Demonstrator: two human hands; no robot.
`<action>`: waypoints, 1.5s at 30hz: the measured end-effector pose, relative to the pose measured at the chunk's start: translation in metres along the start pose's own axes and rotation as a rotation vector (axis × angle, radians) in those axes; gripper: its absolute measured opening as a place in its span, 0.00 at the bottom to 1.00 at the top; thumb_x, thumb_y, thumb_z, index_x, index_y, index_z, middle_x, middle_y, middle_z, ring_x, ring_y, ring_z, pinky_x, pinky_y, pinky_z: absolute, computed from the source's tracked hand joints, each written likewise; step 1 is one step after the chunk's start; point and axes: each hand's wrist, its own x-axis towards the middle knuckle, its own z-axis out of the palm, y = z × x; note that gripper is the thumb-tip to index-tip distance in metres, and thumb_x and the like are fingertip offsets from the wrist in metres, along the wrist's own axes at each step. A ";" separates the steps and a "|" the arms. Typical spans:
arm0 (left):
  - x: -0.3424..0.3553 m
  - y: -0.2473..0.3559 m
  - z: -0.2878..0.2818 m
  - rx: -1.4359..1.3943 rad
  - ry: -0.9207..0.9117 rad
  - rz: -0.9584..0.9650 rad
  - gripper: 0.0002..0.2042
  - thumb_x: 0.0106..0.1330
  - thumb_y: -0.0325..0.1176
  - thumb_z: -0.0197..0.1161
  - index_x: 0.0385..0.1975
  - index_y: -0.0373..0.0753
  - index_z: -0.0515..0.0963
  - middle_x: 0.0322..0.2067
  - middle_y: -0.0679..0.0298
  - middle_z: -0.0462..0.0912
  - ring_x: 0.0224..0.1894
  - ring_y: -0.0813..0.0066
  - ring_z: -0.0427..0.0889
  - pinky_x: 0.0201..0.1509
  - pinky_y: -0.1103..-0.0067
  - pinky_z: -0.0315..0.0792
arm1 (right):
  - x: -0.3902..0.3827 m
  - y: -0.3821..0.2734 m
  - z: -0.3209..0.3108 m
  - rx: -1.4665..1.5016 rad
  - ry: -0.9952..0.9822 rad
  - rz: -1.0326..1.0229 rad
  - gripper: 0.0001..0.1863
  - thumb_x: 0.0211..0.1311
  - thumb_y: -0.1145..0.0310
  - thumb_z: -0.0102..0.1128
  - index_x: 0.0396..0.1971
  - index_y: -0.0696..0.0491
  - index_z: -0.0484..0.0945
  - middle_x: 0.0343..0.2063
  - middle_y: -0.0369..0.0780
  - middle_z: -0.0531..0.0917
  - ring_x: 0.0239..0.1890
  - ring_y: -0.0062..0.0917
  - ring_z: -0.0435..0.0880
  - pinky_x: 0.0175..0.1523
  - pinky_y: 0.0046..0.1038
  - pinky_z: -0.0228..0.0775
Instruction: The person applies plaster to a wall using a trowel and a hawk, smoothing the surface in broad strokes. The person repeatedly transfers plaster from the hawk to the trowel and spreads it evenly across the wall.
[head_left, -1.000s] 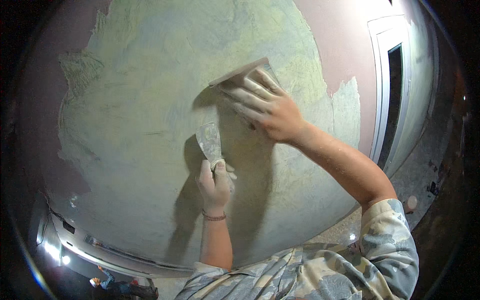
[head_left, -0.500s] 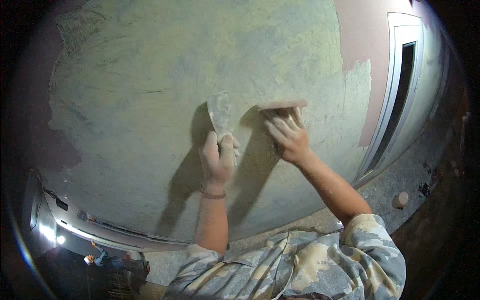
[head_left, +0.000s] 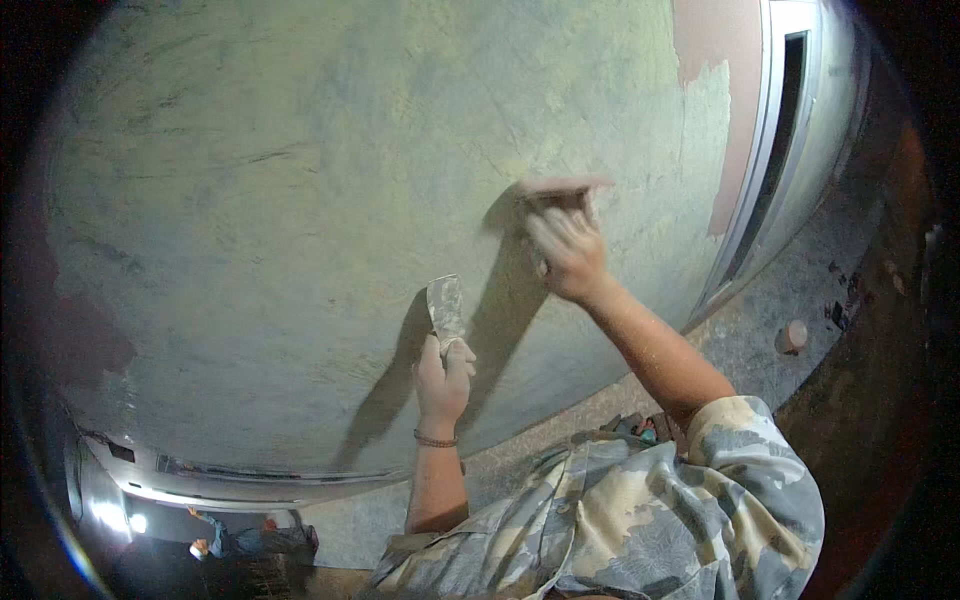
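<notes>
A broad wall point(head_left: 350, 150) of mottled pale green-grey plaster fills most of the view, with ragged patches of pink point(head_left: 715, 40). My left hand point(head_left: 443, 385), dusty white and low at the centre, is closed round the handle of a putty knife point(head_left: 445, 305), its smeared blade pointing up. Above and right of it, my right hand point(head_left: 568, 250) grips a wide flat blade tool point(head_left: 565, 187), held edge against the plaster and blurred by motion. Both arms throw long shadows on the wall.
A white-framed narrow dark opening point(head_left: 775, 120) is at the right. On the floor point(head_left: 735, 330) beyond the wall's foot stand a pale bucket point(head_left: 795, 336) and small dark items. Another person point(head_left: 240, 540) is at the lower left, near bright lights point(head_left: 112, 518).
My right hand and its blade tool came down from high on the wall, then rose slightly in the picture. The putty knife now sits lower than half a second ago, and the view has shifted.
</notes>
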 end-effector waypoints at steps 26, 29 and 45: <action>0.000 -0.036 -0.055 0.140 -0.238 -0.111 0.13 0.75 0.38 0.55 0.37 0.33 0.75 0.23 0.57 0.84 0.24 0.67 0.84 0.30 0.71 0.75 | -0.053 -0.101 0.063 0.081 -0.043 0.165 0.29 0.54 0.66 0.65 0.59 0.53 0.79 0.62 0.47 0.78 0.65 0.46 0.76 0.75 0.52 0.57; -0.001 -0.040 -0.055 0.159 -0.228 -0.137 0.12 0.75 0.38 0.55 0.38 0.33 0.76 0.23 0.58 0.84 0.24 0.69 0.84 0.30 0.72 0.75 | -0.067 -0.071 0.069 0.073 0.083 0.375 0.30 0.53 0.66 0.65 0.60 0.54 0.79 0.66 0.49 0.75 0.69 0.49 0.72 0.76 0.57 0.51; 0.009 -0.083 -0.036 0.064 -0.138 -0.078 0.11 0.76 0.33 0.54 0.42 0.29 0.77 0.25 0.63 0.81 0.22 0.82 0.76 0.27 0.80 0.70 | -0.169 -0.035 -0.019 -0.013 -0.112 0.848 0.27 0.69 0.77 0.57 0.68 0.60 0.69 0.69 0.52 0.69 0.73 0.45 0.66 0.75 0.37 0.58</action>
